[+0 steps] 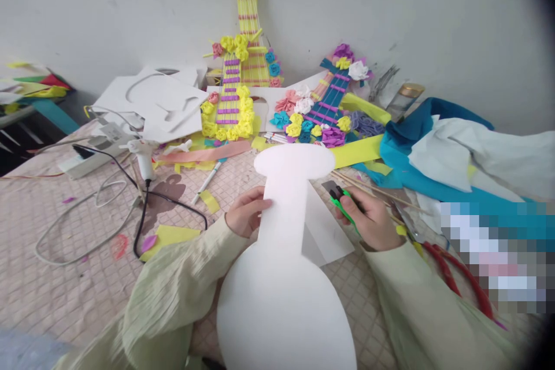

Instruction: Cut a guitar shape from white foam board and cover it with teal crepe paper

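A white guitar-shaped board cutout stands out in front of me, its round body toward me and its rounded head away. My left hand pinches the left edge of its neck. In my right hand, to the right of the neck, is a green and black utility knife with its blade pointing up and left, apart from the cutout. Partly hidden behind the neck, a white board piece lies on the table.
Decorated paper guitars lean at the back. A glue gun and its cables are at left, beside a power strip. Red-handled scissors lie at right, near blue crepe paper. Thin sticks lie beyond my right hand.
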`<state>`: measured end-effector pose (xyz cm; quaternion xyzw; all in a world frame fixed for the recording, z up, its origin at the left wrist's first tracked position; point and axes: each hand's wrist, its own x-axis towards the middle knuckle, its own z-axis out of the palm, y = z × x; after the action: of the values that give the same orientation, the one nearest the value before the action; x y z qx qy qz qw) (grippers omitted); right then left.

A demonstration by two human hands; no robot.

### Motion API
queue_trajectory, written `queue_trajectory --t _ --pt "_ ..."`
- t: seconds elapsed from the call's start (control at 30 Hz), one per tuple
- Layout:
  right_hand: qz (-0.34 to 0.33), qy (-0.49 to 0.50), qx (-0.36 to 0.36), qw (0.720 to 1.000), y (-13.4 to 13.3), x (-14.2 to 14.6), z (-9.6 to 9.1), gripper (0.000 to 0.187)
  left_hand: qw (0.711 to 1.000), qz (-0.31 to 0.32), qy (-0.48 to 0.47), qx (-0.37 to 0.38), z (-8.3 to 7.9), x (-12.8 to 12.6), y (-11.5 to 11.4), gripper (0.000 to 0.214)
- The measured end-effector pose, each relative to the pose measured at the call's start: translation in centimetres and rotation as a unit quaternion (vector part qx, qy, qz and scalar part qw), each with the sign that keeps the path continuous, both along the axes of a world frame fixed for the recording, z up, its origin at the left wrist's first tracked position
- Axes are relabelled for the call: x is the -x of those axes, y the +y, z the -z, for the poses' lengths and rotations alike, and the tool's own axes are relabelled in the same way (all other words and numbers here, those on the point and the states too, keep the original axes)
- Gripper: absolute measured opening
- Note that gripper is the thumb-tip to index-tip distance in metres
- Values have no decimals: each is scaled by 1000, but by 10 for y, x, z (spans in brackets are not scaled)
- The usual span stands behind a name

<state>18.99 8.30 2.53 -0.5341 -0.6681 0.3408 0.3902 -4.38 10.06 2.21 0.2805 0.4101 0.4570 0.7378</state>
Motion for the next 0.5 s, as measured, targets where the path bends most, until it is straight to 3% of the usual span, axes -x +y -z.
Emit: queue_trajectory --t 0.23,0.5 --pt "-12 -74 -55 996 -1 0 7 24 1000 -3 4 -14 4 1 2 31" --pt "-69 -175 -150 971 0 8 9 18 998 -13 35 -45 12 4 8 33"
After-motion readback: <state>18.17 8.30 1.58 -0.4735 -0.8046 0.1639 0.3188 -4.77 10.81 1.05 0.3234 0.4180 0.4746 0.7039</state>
